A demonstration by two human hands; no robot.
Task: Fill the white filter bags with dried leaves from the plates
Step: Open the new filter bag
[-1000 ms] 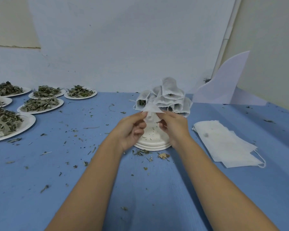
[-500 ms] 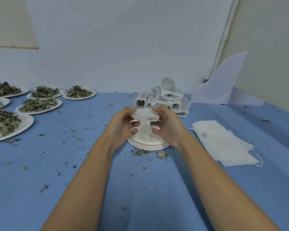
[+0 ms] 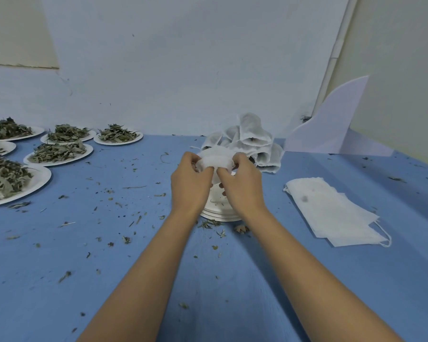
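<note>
Soft, even, cool light with faint shadows; wide-angle bending at edges, slightly soft focus.

filter bag [image 3: 215,161]: thin white non-woven cloth, matt, crumpled | flat bags [image 3: 331,211]: same cloth, fibrous, faintly stained | plates [image 3: 45,177]: white paper, matt, smooth | dried leaves [image 3: 57,151]: dull, dry, curled | table [image 3: 109,280]: blue cover, matt, fine-grained | corner board [image 3: 331,129]: smooth, pale, matt | wall [image 3: 183,70]: painted plaster, matt, lightly scuffed
</note>
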